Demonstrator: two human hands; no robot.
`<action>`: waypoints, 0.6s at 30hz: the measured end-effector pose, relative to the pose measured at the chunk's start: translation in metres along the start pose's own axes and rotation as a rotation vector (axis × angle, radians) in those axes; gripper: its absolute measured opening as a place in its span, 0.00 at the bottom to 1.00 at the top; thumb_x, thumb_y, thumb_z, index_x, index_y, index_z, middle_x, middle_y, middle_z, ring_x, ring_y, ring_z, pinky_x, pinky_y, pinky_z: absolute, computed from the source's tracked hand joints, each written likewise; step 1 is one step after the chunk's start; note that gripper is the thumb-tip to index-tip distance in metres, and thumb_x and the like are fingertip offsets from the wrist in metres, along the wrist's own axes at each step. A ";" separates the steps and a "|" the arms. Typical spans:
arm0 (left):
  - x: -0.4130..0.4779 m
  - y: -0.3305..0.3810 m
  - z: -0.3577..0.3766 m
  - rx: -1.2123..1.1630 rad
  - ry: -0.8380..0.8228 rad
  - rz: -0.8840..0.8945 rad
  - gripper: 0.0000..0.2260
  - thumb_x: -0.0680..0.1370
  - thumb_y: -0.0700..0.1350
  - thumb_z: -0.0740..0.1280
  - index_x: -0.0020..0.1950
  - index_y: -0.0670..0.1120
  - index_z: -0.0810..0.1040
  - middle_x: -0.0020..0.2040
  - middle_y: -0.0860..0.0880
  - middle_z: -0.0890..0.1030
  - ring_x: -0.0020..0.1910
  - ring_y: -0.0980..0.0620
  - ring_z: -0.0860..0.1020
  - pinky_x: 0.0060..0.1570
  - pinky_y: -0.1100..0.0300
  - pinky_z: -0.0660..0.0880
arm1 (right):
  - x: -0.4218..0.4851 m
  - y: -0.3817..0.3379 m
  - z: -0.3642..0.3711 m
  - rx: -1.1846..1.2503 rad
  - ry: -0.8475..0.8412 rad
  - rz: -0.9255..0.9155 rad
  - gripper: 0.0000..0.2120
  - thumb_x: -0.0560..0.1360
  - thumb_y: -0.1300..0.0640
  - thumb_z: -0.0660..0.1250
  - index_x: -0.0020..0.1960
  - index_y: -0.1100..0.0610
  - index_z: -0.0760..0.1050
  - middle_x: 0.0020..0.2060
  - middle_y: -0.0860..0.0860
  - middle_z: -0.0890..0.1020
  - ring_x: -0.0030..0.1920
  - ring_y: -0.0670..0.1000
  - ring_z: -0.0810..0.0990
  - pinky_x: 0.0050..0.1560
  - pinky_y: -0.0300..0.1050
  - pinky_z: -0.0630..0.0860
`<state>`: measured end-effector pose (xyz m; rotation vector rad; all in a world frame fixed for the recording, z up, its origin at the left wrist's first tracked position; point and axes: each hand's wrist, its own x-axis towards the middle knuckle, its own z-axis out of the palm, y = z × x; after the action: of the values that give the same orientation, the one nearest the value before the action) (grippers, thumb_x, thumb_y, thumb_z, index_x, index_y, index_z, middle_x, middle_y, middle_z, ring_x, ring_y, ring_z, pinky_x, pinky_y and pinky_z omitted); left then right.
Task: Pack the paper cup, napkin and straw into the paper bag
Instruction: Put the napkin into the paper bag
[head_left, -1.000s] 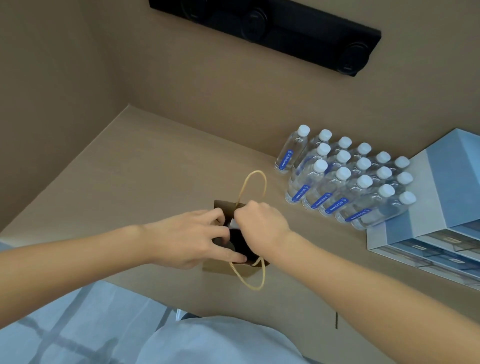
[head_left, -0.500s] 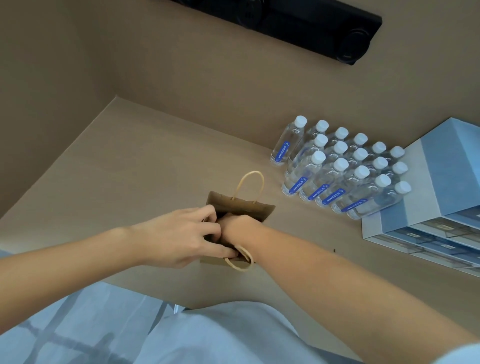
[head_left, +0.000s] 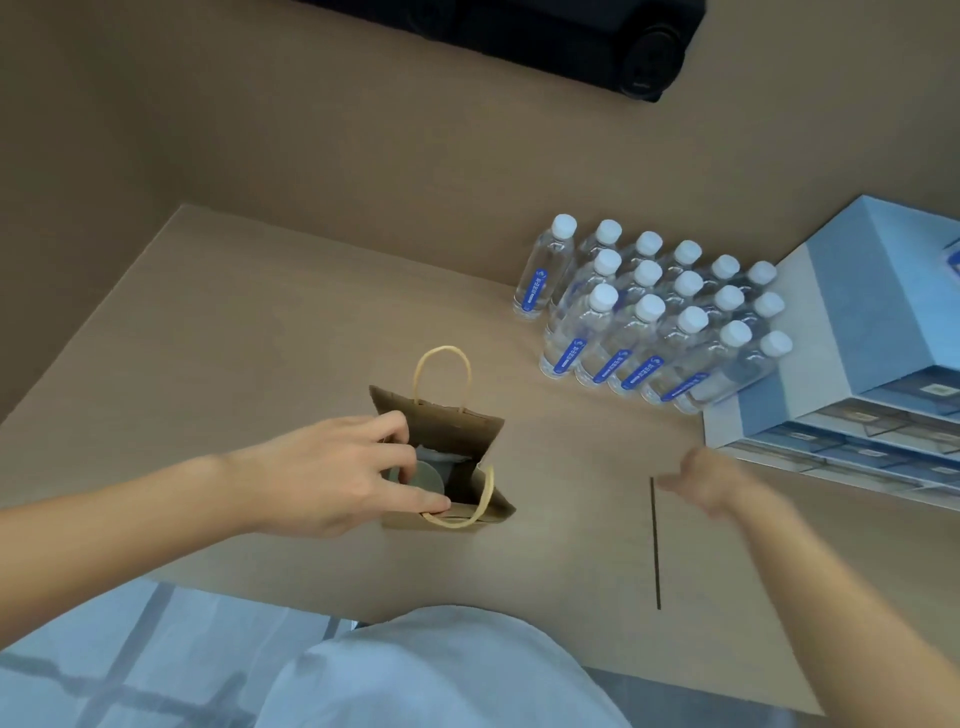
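Desk (head_left: 249, 332), tan, fills most of the view, set against a tan wall.

Drawer boxes (head_left: 857, 332), blue and white, stacked at 3 o'clock on the desk.

Water bottles (head_left: 644, 317), clear with white caps and blue labels, grouped in rows at 2 o'clock, just beside the drawer boxes.

Paper bag (head_left: 441, 431), brown, upright and open-mouthed at the centre of the desk. One cord handle stands up at its 12 o'clock edge; the other droops over its 6 o'clock edge.

Left hand (head_left: 332, 478), reaching in from 9 o'clock. Its fingers (head_left: 387, 423) are pinched on the bag's 9 o'clock rim, thumb along the near edge, holding the mouth apart.

Right hand (head_left: 706, 480), blurred, at 3 o'clock of the bag and well apart from it, above the desk. Whether its fingers are spread or curled cannot be told; nothing is seen in them.

Paper cup (head_left: 428, 475), inside the bag, its round pale top showing just beside the left fingers.

Napkin (head_left: 441, 456), pale, inside the bag on the cup's 12 o'clock side.

Straw (head_left: 655, 545), thin and dark, lying flat on the desk at 4 o'clock of the bag, outside it; its far end lies just beside the right hand.
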<state>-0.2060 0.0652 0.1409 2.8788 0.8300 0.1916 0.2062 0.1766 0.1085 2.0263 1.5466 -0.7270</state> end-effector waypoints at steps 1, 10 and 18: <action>0.001 -0.001 -0.001 0.007 -0.006 0.004 0.23 0.76 0.43 0.68 0.69 0.59 0.69 0.46 0.52 0.78 0.48 0.47 0.71 0.40 0.57 0.75 | 0.011 0.012 0.028 0.067 0.000 0.077 0.15 0.77 0.48 0.66 0.45 0.61 0.74 0.47 0.59 0.80 0.50 0.60 0.81 0.45 0.45 0.75; 0.002 -0.001 -0.003 0.027 -0.059 0.000 0.22 0.77 0.45 0.67 0.68 0.60 0.68 0.47 0.53 0.78 0.49 0.48 0.71 0.39 0.58 0.77 | 0.040 0.029 0.135 0.461 0.230 0.253 0.09 0.74 0.63 0.68 0.51 0.67 0.79 0.51 0.67 0.82 0.56 0.65 0.78 0.54 0.50 0.76; 0.008 0.000 -0.004 0.051 -0.026 -0.001 0.22 0.75 0.44 0.68 0.67 0.58 0.70 0.46 0.53 0.78 0.48 0.48 0.71 0.39 0.58 0.75 | 0.037 0.000 0.129 0.326 0.130 0.213 0.13 0.68 0.56 0.68 0.50 0.61 0.80 0.50 0.61 0.82 0.50 0.61 0.83 0.49 0.47 0.80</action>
<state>-0.2001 0.0701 0.1451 2.9217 0.8435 0.1341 0.1991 0.1174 -0.0122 2.4766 1.3175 -0.8193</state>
